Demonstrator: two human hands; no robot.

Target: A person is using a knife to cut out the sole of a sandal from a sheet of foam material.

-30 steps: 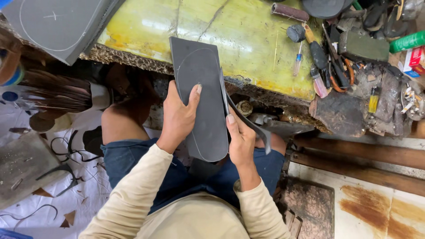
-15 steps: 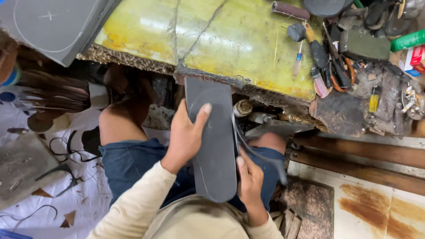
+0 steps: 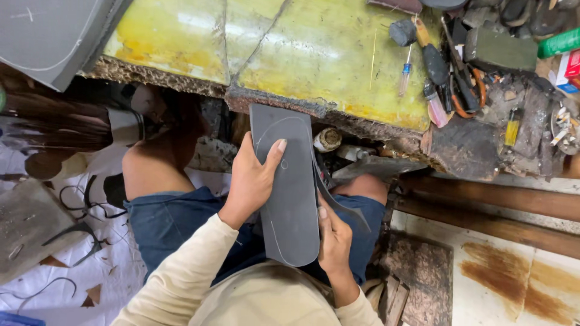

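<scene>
A long dark grey rubber sheet with a sole outline scratched on it lies over my lap, its top end against the table's edge. My left hand grips its left side, thumb across the face. At the lower right edge my right hand closes on the sheet with its thumb pressing on top. Whether that hand also holds a blade is hidden. A thin trimmed strip curls off the sheet's right edge above my right hand.
A worn yellow worktable lies ahead. On its right are a screwdriver, a grey block, a green bottle and several small tools. A large grey sheet lies at upper left, and rubber offcuts litter the floor on the left.
The rubber sheet has slid down off the tabletop toward my body. Both hands moved down with it, and the trimmed strip on the right hangs longer.
</scene>
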